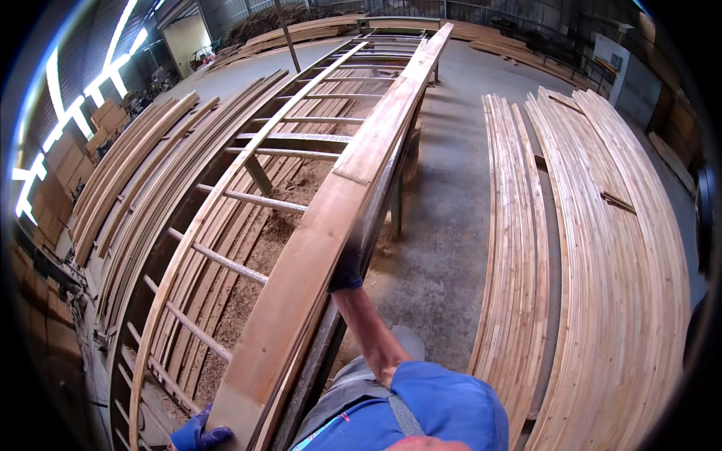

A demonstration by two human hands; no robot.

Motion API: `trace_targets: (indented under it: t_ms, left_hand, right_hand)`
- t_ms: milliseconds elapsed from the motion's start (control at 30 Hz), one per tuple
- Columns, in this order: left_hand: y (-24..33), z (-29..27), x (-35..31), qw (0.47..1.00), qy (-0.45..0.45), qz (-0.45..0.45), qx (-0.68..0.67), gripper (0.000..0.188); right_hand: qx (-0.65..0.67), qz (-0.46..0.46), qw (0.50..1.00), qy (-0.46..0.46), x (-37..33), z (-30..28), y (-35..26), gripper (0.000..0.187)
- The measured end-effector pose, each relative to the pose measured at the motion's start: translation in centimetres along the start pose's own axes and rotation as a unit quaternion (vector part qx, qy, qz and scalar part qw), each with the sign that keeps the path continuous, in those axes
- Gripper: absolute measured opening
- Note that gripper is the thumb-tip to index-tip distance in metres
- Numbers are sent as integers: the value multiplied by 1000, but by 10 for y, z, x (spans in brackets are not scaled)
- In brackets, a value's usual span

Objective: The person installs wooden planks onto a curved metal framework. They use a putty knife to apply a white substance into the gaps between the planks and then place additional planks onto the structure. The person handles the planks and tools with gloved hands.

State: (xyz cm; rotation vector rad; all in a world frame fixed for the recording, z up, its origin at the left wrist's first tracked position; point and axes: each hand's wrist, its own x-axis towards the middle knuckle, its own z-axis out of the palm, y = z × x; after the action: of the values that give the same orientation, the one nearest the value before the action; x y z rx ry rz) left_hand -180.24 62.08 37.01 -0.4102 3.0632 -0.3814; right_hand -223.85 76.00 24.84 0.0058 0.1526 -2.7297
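Observation:
A long, wide wooden board (286,293) lies lengthwise on the right side of a roller table, its near end by my body. My left hand (201,434), in a blue-purple glove, grips the left edge of that near end. Farther up, my right hand (347,272), in a dark glove, is at the board's right side; its fingers are blurred and partly hidden. A toothed joint line (350,177) crosses the wood where a farther board (398,98) continues away. Beneath the near board, the edge of another plank (289,368) shows.
Metal rollers (218,263) span the table, and a narrow wooden strip (214,197) lies along them. Sawdust (256,248) and long planks show underneath. Stacked lumber (602,263) covers the floor at right, with more planks (139,154) at left. A dark metal rail (320,353) runs beside me.

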Motion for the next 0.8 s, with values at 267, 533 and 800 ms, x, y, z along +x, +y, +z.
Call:
trace_targets:
  t_ms: [267,533,800]
  left_hand:
    - [-41,10,-4,999,20,-7,-36,16]
    - [-93,9,30,856,-317,-273,-304,43]
    - [-145,61,51,881,-270,-223,-320,73]
  right_hand:
    - [-123,-39,991,-32,25,3,60,70]
    - [-121,4,993,-12,45,-15,121,68]
    - [-26,73,996,-41,86,-113,188,66]
